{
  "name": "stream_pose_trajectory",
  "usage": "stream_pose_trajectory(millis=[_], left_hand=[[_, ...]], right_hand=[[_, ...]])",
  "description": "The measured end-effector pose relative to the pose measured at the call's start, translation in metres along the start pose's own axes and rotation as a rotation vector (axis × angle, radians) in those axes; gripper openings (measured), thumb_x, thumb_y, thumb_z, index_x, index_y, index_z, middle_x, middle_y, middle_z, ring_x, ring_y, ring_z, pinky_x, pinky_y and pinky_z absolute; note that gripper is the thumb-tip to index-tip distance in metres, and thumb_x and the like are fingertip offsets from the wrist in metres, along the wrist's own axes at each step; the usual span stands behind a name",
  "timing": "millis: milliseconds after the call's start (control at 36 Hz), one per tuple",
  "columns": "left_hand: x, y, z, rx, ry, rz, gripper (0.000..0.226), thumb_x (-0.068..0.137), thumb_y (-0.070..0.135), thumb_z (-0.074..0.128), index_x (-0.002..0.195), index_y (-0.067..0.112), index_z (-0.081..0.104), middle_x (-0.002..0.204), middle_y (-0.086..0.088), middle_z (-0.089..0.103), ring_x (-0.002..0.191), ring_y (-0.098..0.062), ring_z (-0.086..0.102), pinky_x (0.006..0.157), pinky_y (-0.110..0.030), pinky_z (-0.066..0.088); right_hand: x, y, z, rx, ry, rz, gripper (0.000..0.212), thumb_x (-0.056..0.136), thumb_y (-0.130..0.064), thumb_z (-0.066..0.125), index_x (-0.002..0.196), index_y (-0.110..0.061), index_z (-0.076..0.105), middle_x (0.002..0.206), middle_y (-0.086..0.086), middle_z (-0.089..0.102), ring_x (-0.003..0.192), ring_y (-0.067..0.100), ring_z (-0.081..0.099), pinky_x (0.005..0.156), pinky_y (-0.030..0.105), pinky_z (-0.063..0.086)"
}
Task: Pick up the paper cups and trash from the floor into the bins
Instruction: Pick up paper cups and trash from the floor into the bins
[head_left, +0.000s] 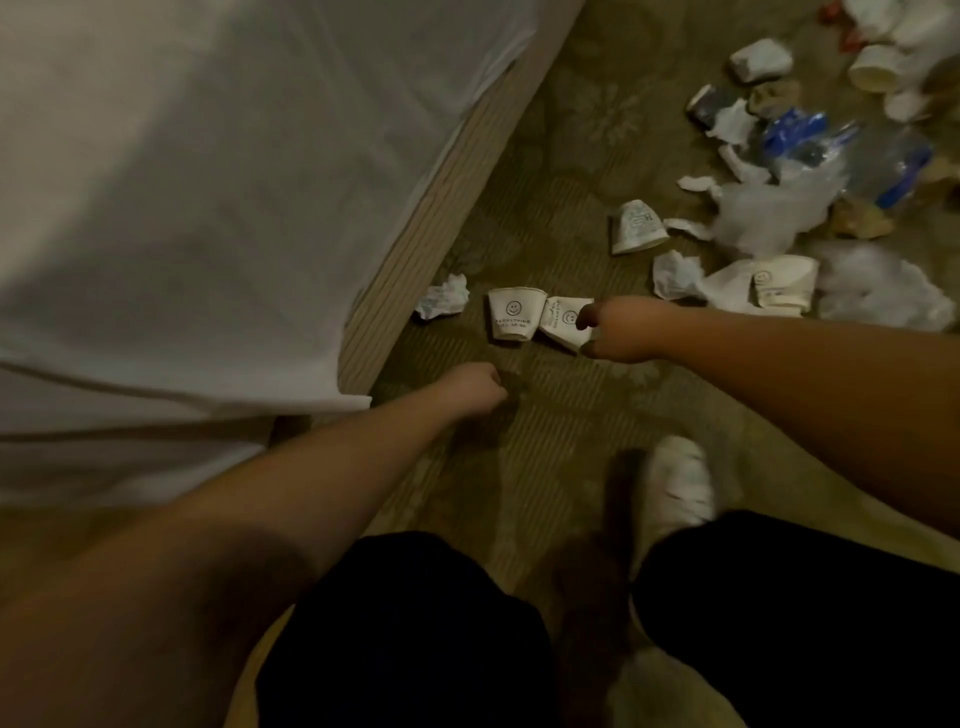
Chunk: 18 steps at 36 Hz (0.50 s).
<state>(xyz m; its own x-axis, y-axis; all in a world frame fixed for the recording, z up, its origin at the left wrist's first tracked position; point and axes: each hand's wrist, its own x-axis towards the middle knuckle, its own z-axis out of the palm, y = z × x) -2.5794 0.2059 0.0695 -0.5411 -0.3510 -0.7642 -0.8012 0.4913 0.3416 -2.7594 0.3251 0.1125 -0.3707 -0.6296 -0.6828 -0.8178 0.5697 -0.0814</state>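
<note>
I am pinching the crushed cup (563, 319) on the carpet (571, 156) at twelve o'clock with my right hand (621, 328), my left hand (475, 387) curled and holding nothing, and next I'm judging a lift toward bins I cannot see.

Two smiley-printed paper cups (540, 322) lie touching on carpet.

A bed (171, 208) draped in a white sheet (130, 156) fills my left, its ribbed beige base (441, 208) meeting the patterned olive carpet (545, 415). My white shoe (680, 483) stands on that carpet below my black shorts (405, 623).
</note>
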Motion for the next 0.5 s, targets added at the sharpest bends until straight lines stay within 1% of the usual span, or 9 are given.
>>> stream_pose_trajectory(millis=[83, 139, 194, 250, 306, 361, 417, 472, 500], left_hand=[[0.023, 0.006, 0.004, 0.004, -0.004, -0.043, 0.033, 0.097, 0.025, 0.055, 0.128, 0.013, 0.06, 0.126, -0.009, 0.06, 0.112, -0.025, 0.059, 0.085, -0.032, 0.047], [0.045, 0.007, 0.005, -0.007, 0.027, -0.063, 0.033, 0.097, 0.023, 0.055, 0.127, 0.011, 0.059, 0.129, -0.011, 0.058, 0.115, -0.026, 0.057, 0.089, -0.033, 0.047], [0.07, 0.005, 0.004, 0.014, 0.109, -0.096, 0.041, 0.096, 0.023, 0.056, 0.135, 0.011, 0.053, 0.144, -0.014, 0.044, 0.13, -0.03, 0.047, 0.102, -0.039, 0.045], [0.091, -0.001, 0.001, 0.069, 0.227, -0.129, 0.058, 0.095, 0.023, 0.057, 0.148, 0.013, 0.036, 0.158, -0.013, 0.022, 0.143, -0.034, 0.027, 0.112, -0.047, 0.035], [0.108, -0.009, -0.003, 0.115, 0.344, -0.141, 0.069, 0.093, 0.018, 0.056, 0.154, 0.015, 0.023, 0.163, -0.013, 0.007, 0.147, -0.037, 0.015, 0.115, -0.05, 0.028], [0.125, -0.019, -0.006, 0.146, 0.427, -0.151, 0.075, 0.092, 0.014, 0.054, 0.156, 0.019, 0.015, 0.163, -0.014, 0.0, 0.147, -0.039, 0.011, 0.115, -0.053, 0.025], [0.142, -0.028, -0.007, 0.154, 0.408, -0.165, 0.082, 0.093, 0.014, 0.054, 0.158, 0.024, 0.005, 0.164, -0.015, -0.006, 0.149, -0.04, 0.006, 0.116, -0.055, 0.021], [0.156, -0.033, -0.009, 0.144, 0.325, -0.192, 0.088, 0.094, 0.016, 0.055, 0.158, 0.027, -0.004, 0.165, -0.014, -0.009, 0.15, -0.038, 0.003, 0.118, -0.055, 0.015], [0.162, -0.035, -0.01, 0.142, 0.286, -0.207, 0.089, 0.094, 0.018, 0.055, 0.158, 0.028, -0.006, 0.165, -0.014, -0.006, 0.151, -0.037, 0.004, 0.119, -0.055, 0.013]], right_hand=[[0.023, 0.006, 0.008, -0.026, 0.018, -0.057, 0.055, 0.097, -0.039, 0.055, 0.147, -0.02, 0.042, 0.141, 0.01, 0.049, 0.118, 0.027, 0.056, 0.092, 0.036, 0.05], [0.041, 0.011, 0.017, -0.032, 0.028, -0.089, 0.056, 0.097, -0.04, 0.056, 0.147, -0.019, 0.042, 0.144, 0.01, 0.045, 0.121, 0.028, 0.054, 0.094, 0.038, 0.049], [0.059, 0.014, 0.026, -0.009, 0.041, -0.081, 0.056, 0.097, -0.042, 0.056, 0.147, -0.02, 0.042, 0.146, 0.009, 0.044, 0.126, 0.029, 0.051, 0.097, 0.04, 0.048], [0.078, 0.02, 0.035, 0.065, 0.075, -0.058, 0.057, 0.096, -0.045, 0.055, 0.146, -0.019, 0.043, 0.146, 0.009, 0.044, 0.129, 0.03, 0.048, 0.098, 0.041, 0.044], [0.096, 0.029, 0.047, 0.166, 0.139, -0.05, 0.059, 0.094, -0.043, 0.059, 0.145, -0.017, 0.044, 0.146, 0.011, 0.043, 0.131, 0.033, 0.045, 0.103, 0.042, 0.041], [0.113, 0.039, 0.06, 0.244, 0.211, -0.045, 0.061, 0.093, -0.037, 0.064, 0.145, -0.013, 0.044, 0.149, 0.013, 0.04, 0.133, 0.035, 0.042, 0.107, 0.043, 0.037], [0.127, 0.047, 0.073, 0.303, 0.246, -0.026, 0.068, 0.091, -0.036, 0.067, 0.149, -0.013, 0.039, 0.154, 0.013, 0.035, 0.138, 0.035, 0.037, 0.11, 0.045, 0.035], [0.138, 0.051, 0.087, 0.357, 0.231, 0.016, 0.076, 0.09, -0.041, 0.068, 0.153, -0.016, 0.032, 0.159, 0.011, 0.03, 0.142, 0.035, 0.033, 0.114, 0.048, 0.033], [0.143, 0.053, 0.093, 0.373, 0.208, 0.032, 0.08, 0.089, -0.044, 0.068, 0.154, -0.017, 0.029, 0.16, 0.01, 0.028, 0.142, 0.034, 0.033, 0.114, 0.05, 0.033]])
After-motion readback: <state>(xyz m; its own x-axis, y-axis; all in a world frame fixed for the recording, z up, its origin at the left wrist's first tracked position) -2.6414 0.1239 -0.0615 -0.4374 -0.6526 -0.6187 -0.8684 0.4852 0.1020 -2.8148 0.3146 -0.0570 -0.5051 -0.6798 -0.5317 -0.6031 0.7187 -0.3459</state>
